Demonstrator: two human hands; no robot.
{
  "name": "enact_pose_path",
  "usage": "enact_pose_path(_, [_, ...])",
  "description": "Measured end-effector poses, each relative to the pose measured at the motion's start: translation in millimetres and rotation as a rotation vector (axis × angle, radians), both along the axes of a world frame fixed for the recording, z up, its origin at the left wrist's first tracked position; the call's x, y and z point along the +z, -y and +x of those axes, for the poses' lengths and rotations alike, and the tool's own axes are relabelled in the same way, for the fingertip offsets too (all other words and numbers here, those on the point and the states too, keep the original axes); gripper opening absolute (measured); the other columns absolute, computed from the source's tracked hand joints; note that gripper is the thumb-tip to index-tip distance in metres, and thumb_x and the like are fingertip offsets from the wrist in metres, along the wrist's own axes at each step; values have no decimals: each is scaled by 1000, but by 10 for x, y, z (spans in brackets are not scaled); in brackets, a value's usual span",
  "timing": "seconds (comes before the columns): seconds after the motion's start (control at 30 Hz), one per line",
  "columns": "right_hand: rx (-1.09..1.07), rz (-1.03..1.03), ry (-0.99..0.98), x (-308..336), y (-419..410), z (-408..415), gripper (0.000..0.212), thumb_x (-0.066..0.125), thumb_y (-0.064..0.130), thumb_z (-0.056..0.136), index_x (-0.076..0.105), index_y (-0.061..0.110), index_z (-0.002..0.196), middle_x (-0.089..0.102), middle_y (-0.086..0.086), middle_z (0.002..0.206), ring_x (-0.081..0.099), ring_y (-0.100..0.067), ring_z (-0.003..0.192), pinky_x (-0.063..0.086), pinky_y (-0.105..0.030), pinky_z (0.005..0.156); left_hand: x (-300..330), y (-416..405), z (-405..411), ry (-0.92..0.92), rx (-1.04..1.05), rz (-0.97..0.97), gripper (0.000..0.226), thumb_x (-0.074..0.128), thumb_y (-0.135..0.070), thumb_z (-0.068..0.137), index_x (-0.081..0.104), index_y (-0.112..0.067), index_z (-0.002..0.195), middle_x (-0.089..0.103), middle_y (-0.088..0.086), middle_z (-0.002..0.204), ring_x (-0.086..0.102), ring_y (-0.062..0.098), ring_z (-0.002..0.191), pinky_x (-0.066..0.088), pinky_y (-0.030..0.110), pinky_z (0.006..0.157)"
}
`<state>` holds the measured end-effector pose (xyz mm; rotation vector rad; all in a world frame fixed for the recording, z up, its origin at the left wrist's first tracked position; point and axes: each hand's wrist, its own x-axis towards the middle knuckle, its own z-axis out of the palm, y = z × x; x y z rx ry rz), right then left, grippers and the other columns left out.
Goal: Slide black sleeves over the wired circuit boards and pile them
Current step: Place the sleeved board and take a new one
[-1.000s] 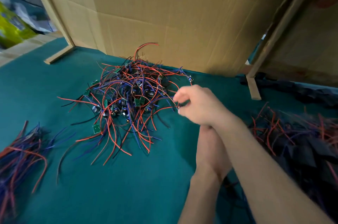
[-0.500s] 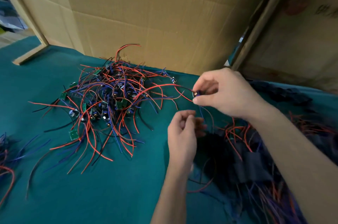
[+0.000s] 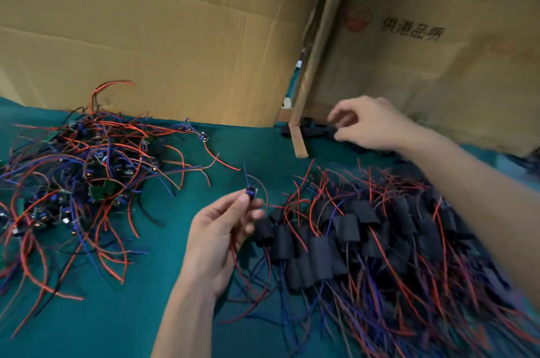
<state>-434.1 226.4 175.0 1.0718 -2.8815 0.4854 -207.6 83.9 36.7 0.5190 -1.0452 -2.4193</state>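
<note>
Nearest me, at about five o'clock, lies the pile of sleeved boards [image 3: 344, 235]: black sleeves side by side and overlapping, with red and blue leads fanning toward me and off to the right across the green cloth [image 3: 102, 322].

My left hand [image 3: 222, 238] is raised near the middle, palm turned toward me, thumb and fingertips pinching one small bare circuit board [image 3: 251, 191] by its end. Its thin wires trail down past my palm and onto the cloth.

At nine o'clock sits the tangle of unsleeved boards [image 3: 87, 176], green boards half buried in red, blue and black wire.

Farther out, at one o'clock, my right hand [image 3: 371, 124] reaches to the loose black sleeves [image 3: 317, 131] heaped at the foot of the cardboard wall [image 3: 175, 36], beside a wooden strip [image 3: 301, 141]. Its fingers are curled, thumb and forefinger apart just over the sleeves; I cannot tell whether they have hold of one.
</note>
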Motion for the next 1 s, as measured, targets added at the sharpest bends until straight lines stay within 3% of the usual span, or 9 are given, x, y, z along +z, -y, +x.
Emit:
enact_pose_path(0.07, [-234, 176, -23, -96, -282, -481, 39, 77, 20, 84, 70, 17, 122, 74, -11, 116, 67, -29, 111, 47, -27, 89, -6, 7, 1, 25, 6, 0, 9, 65, -13, 85, 71, -9, 88, 74, 11, 81, 68, 10, 58, 47, 13, 45])
enact_pose_path(0.13, [-400, 334, 73, -288, -584, -842, 47, 75, 24, 90, 63, 9, 132, 65, -17, 132, 61, -33, 122, 48, -30, 97, -5, 15, 5, 46, 12, -5, 8, 65, -17, 86, 72, -13, 84, 75, 10, 81, 68, 11, 56, 45, 14, 42])
enact_pose_path(0.27, [-502, 470, 217, -723, -1012, -1101, 49, 66, 39, 99, 62, 4, 134, 58, -14, 143, 54, -32, 132, 45, -34, 108, 3, 22, -1, 57, 16, -20, 13, 68, -24, 78, 68, -13, 85, 73, 9, 79, 67, 11, 55, 44, 14, 41])
enact_pose_path(0.4, [-572, 300, 210, -846, -1150, -1206, 26, 82, 33, 86, 71, 15, 101, 66, -9, 130, 55, -31, 128, 46, -36, 109, 6, 14, -3, 60, 23, 0, 7, 65, -18, 85, 67, -12, 85, 73, 9, 77, 67, 11, 55, 47, 14, 43])
enact_pose_path(0.5, [-621, 212, 246, -873, -1192, -1251, 36, 85, 27, 82, 71, 11, 112, 65, -10, 130, 56, -31, 127, 46, -36, 108, 18, 7, 2, 65, 29, 9, 8, 62, -13, 91, 67, -11, 86, 72, 9, 75, 67, 11, 56, 49, 14, 45])
enact_pose_path(0.63, [-624, 106, 396, -981, -1287, -1284, 66, 83, 24, 84, 54, 3, 140, 52, -16, 147, 49, -34, 135, 42, -44, 114, 15, 17, 1, 63, 43, 18, 7, 61, -11, 92, 67, -9, 88, 72, 9, 75, 68, 10, 56, 50, 14, 46])
enact_pose_path(0.73, [-611, 102, 433, -1024, -1361, -1306, 71, 79, 28, 88, 48, 7, 148, 45, -12, 156, 42, -33, 143, 36, -42, 118, 8, 12, -13, 68, 43, 19, 7, 62, -11, 92, 67, -9, 87, 72, 10, 74, 68, 10, 56, 50, 14, 46])
enact_pose_path(0.87, [-583, 188, 367, -915, -1300, -1270, 54, 82, 32, 85, 65, 10, 131, 57, -10, 144, 51, -31, 135, 40, -40, 115, 6, 12, -21, 72, 51, 17, 5, 64, -12, 88, 68, -10, 86, 72, 10, 74, 68, 11, 57, 50, 14, 46])
enact_pose_path(1.0, [-515, 123, 263, -770, -1037, -1179, 44, 90, 26, 76, 74, 15, 115, 68, -7, 119, 61, -28, 117, 48, -31, 98, -1, 11, -19, 76, 55, 15, 8, 62, -11, 91, 68, -10, 86, 73, 9, 74, 68, 10, 57, 50, 14, 46])
